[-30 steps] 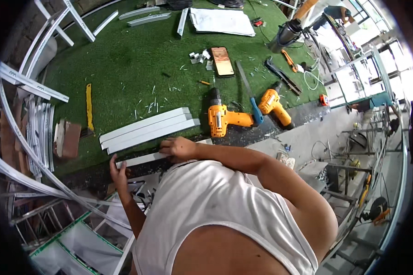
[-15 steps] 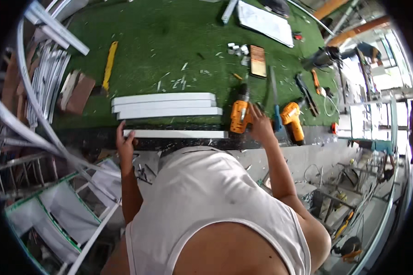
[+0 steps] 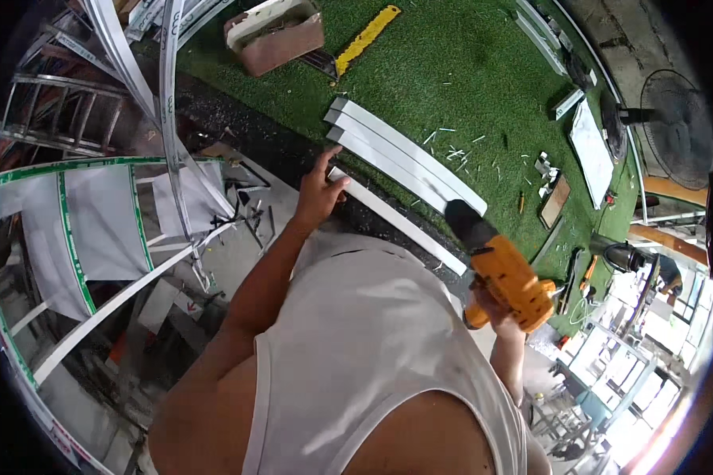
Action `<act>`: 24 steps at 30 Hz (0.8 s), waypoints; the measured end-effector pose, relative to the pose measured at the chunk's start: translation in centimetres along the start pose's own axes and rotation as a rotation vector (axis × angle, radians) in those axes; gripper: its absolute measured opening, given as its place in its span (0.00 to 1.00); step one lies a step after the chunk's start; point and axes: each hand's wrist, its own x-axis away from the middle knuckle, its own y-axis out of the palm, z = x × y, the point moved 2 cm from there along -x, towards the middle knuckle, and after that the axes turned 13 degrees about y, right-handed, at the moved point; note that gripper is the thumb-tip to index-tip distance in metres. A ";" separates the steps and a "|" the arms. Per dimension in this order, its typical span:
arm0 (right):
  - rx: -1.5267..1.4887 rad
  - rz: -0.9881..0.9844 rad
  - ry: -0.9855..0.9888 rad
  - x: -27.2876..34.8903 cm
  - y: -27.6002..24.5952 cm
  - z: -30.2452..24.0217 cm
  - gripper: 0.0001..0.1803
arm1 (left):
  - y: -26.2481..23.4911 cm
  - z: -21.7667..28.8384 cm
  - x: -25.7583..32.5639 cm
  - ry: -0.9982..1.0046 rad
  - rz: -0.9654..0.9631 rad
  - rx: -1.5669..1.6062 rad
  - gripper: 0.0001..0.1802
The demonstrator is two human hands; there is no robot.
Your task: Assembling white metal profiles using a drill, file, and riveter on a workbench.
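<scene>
A single white bar (image 3: 400,223) lies along the black front edge of the green-topped table. Its left end sits between the thumb and forefinger of my left hand (image 3: 320,198). My right hand (image 3: 495,313) is wrapped round the handle of an orange power drill (image 3: 513,277). The drill is raised over the bar's right end, its dark chuck toward the table and blurred by motion. Just beyond the single bar, several white bars (image 3: 408,162) lie side by side.
Farther back are a brown box (image 3: 281,49) and a yellow-bladed square (image 3: 366,38). To the right lie a phone (image 3: 555,202), white sheets (image 3: 590,150) and orange-handled pliers (image 3: 589,273). A fan (image 3: 673,127) stands beyond; white-panelled frames (image 3: 107,218) stand at left.
My right hand has picked the orange drill up off the table and brought it over near the bar. My left hand stays at the bar's left end. The view has turned.
</scene>
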 end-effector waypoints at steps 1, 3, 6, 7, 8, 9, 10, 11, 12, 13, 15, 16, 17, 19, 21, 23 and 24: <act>0.118 -0.071 0.008 -0.8 2.1 -1.0 0.18 | -0.2 0.1 0.0 -0.007 -0.003 -0.008 0.31; 0.347 -0.187 0.029 -2.4 5.9 -2.3 0.17 | -0.1 0.3 -0.3 -0.045 -0.023 0.001 0.31; 0.688 -0.383 0.080 -4.8 10.0 -3.0 0.17 | -0.3 0.9 -0.2 -0.129 -0.058 -0.019 0.32; 0.701 -0.378 0.101 -5.3 10.6 -3.1 0.17 | -0.4 1.2 -0.2 -0.144 -0.064 -0.001 0.32; 0.757 -0.377 0.089 -5.7 11.1 -3.0 0.19 | -0.6 1.7 -0.2 -0.135 -0.067 -0.022 0.32; 0.814 -0.376 0.074 -6.1 11.5 -2.9 0.22 | -0.7 2.1 -0.4 -0.123 -0.069 -0.044 0.32; 0.869 -0.376 0.058 -6.5 11.9 -2.8 0.25 | -0.8 2.4 -0.5 -0.109 -0.073 -0.066 0.31; 0.924 -0.375 0.043 -6.7 12.2 -2.8 0.27 | -0.7 2.4 -0.6 -0.094 -0.078 -0.089 0.31; 0.933 -0.375 0.055 -6.9 12.5 -2.9 0.27 | -0.7 2.0 -0.5 -0.104 -0.080 -0.078 0.31; 0.925 -0.378 0.109 -7.1 12.9 -3.1 0.25 | -0.7 1.6 -0.5 -0.083 -0.070 -0.079 0.31; 0.903 -0.381 0.214 -7.3 13.5 -3.6 0.21 | -0.6 0.9 -0.3 -0.037 -0.050 -0.087 0.30; 0.890 -0.382 0.264 -7.4 13.6 -3.6 0.19 | -0.6 0.7 -0.3 -0.013 -0.041 -0.093 0.30; 0.894 -0.380 0.272 -7.5 13.8 -3.7 0.19 | -0.6 0.6 -0.3 -0.018 -0.043 -0.086 0.30; 0.872 -0.386 0.282 -7.7 14.0 -3.9 0.20 | -0.5 0.3 -0.4 -0.023 -0.039 -0.075 0.30; 0.848 -0.391 0.288 -7.9 14.1 -4.1 0.20 | -0.4 0.2 -0.4 -0.026 -0.035 -0.067 0.29; 0.873 -0.402 0.234 -8.0 14.0 -4.0 0.22 | -0.5 0.4 -0.5 -0.033 -0.044 -0.070 0.29; 0.899 -0.414 0.175 -8.1 14.0 -4.0 0.23 | -0.5 0.6 -0.6 -0.037 -0.050 -0.075 0.29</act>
